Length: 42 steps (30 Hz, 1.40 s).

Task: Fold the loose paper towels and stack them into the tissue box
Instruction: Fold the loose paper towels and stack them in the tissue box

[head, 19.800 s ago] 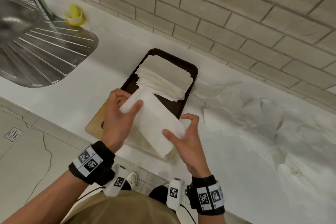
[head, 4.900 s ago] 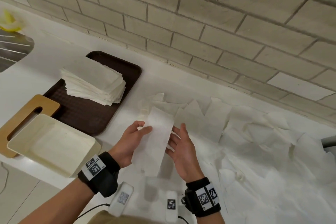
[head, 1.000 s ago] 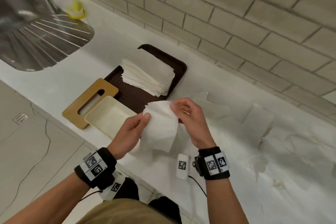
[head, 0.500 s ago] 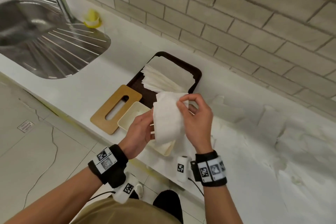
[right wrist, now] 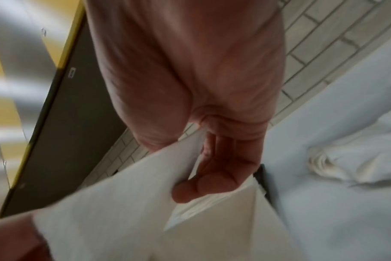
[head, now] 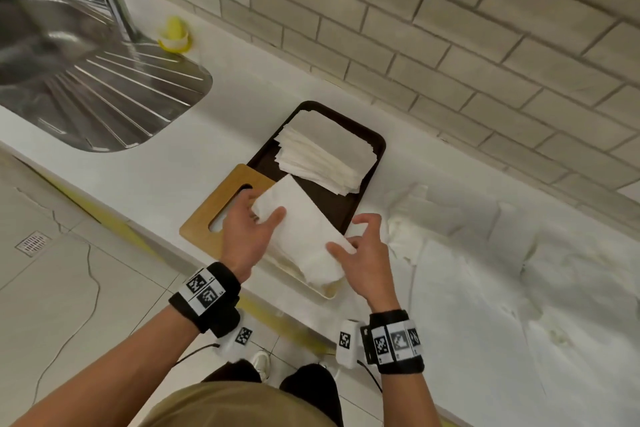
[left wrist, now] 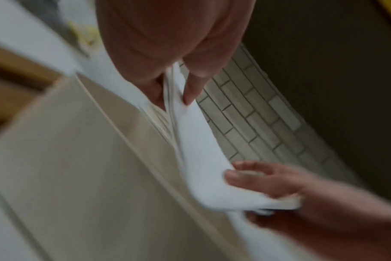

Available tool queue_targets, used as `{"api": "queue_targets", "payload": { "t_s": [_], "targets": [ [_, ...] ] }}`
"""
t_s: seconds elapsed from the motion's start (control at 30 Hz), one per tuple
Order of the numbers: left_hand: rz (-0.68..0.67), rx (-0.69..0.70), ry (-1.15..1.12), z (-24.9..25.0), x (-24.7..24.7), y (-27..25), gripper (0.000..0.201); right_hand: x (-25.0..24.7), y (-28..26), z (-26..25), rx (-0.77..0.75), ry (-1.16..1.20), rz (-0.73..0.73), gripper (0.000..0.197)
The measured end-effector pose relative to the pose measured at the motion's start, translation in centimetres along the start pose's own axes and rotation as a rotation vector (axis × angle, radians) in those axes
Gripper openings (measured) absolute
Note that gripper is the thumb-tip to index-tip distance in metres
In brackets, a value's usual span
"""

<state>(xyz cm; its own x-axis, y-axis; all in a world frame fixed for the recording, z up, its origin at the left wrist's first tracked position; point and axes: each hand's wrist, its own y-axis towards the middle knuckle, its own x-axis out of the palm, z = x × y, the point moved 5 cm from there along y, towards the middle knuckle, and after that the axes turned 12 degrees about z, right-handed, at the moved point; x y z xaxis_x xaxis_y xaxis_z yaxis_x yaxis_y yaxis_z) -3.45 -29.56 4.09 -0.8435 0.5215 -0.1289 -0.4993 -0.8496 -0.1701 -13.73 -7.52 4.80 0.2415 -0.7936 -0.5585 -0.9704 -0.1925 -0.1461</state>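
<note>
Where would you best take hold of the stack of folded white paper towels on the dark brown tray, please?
Probably by its two short ends, one hand from each side, fingers under the bottom sheet and thumbs on top. The stack of folded white paper towels is long, loose and slightly fanned on the dark brown tray, so a one-sided pinch would likely let sheets slide apart.

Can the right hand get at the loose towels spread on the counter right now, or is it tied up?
Probably not yet: the right hand and left hand both hold the folded towel over the tissue box. Nothing blocks the loose towels beside it.
</note>
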Motion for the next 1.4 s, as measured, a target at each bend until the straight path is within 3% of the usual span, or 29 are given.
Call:
{"api": "queue_targets", "payload": {
  "t_s": [0.1,0.2,0.27,0.37,0.43,0.47,0.5,0.57,0.63,0.67,0.77,0.83,0.97,1.07,1.17,1.27,1.33,1.4],
  "targets": [
    [-0.076,0.271,0.363,-0.5,-0.4,1.4,0.03,0.3,0.1,0.3,-0.041,-0.109,0.095,0.043],
    [-0.123,0.452,0.653,-1.3,0.1,2.2,0.012,2.9,0.5,0.5,-0.211,-0.362,0.109,0.029],
    [-0.142,0.56,0.784,-1.5,0.5,2.3,0.014,4.9,0.4,0.3,-0.362,-0.578,0.082,0.028],
    [-0.116,0.705,0.879,-1.1,0.6,1.8,0.015,6.5,-0.3,0.1,-0.537,-0.792,0.098,0.041],
    [-0.126,0.818,0.847,0.0,0.6,1.3,0.011,5.5,-0.6,-0.5,-0.549,-0.77,0.124,0.046],
    [-0.194,0.861,0.779,0.8,0.7,0.8,0.008,4.7,-0.5,-1.1,-0.565,-0.696,0.155,0.05],
    [-0.294,0.883,0.692,1.8,0.8,0.1,0.005,3.7,-0.6,-2.0,-0.563,-0.559,0.147,0.057],
    [-0.423,0.829,0.522,4.0,0.9,-1.4,0.002,2.6,-0.5,-4.0,-0.508,-0.179,-0.052,0.079],
    [-0.325,0.706,0.396,5.6,0.3,-1.9,0.002,1.9,-0.1,-5.1,-0.396,0.057,-0.234,0.083],
    [-0.225,0.64,0.367,5.9,-0.1,-1.5,0.002,1.5,0.6,-4.8,-0.334,0.083,-0.246,0.077],
    [-0.048,0.526,0.442,4.7,-1.1,0.4,0.005,-0.2,2.6,-2.0,-0.217,0.03,-0.099,0.061],
    [-0.056,0.52,0.568,2.4,-1.0,1.4,0.009,-0.5,2.8,0.0,-0.215,-0.111,-0.012,0.054],
    [-0.108,0.651,0.896,-0.9,0.7,1.0,0.021,2.4,0.6,1.8,-0.373,-0.567,0.094,0.049],
    [-0.13,0.71,1.059,-1.8,2.0,0.5,0.031,3.2,-0.7,2.4,-0.443,-0.565,0.224,0.045],
    [-0.064,0.756,0.992,-0.8,2.6,-0.6,0.032,-2.1,0.5,4.9,-0.254,-0.232,0.477,0.03],
    [-0.095,0.85,0.82,0.9,3.9,-3.5,0.023,-9.4,2.2,12.2,0.095,-0.228,0.657,0.032],
    [-0.159,0.91,0.721,1.8,5.7,-6.3,0.018,-12.8,3.1,17.9,0.416,-0.376,0.607,0.059],
    [-0.25,0.967,0.671,2.1,8.1,-9.2,0.016,-14.2,3.7,21.3,0.553,-0.459,0.481,0.066]
  ]
}}
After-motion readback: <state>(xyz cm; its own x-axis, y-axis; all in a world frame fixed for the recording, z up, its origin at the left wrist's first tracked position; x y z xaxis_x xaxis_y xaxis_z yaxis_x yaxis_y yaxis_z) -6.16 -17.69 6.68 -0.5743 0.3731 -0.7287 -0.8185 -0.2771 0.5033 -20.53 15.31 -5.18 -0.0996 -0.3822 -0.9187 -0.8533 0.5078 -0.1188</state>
